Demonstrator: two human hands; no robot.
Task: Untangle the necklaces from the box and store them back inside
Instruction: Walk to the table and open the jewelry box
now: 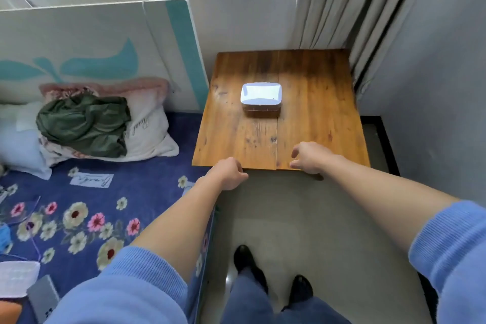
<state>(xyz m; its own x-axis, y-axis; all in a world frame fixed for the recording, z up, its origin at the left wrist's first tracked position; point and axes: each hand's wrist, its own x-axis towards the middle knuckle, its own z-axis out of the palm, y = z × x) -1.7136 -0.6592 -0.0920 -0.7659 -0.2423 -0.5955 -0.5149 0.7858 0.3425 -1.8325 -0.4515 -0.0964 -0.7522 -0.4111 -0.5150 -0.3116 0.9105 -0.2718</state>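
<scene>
A small box (261,98) with a shiny pale lid stands closed near the middle of a square wooden table (315,113). No necklace shows; whatever is inside is hidden by the lid. My left hand (228,172) hovers at the table's near edge with its fingers curled in and nothing in it. My right hand (310,156) is over the near edge too, fingers bent and apart, holding nothing. Both hands are well short of the box.
A bed (92,205) with a blue flowered cover lies left of the table, with pillows and a green garment (84,125). Grey curtains (342,8) hang behind the table at the right. My feet (273,279) stand on the pale floor in front of the table.
</scene>
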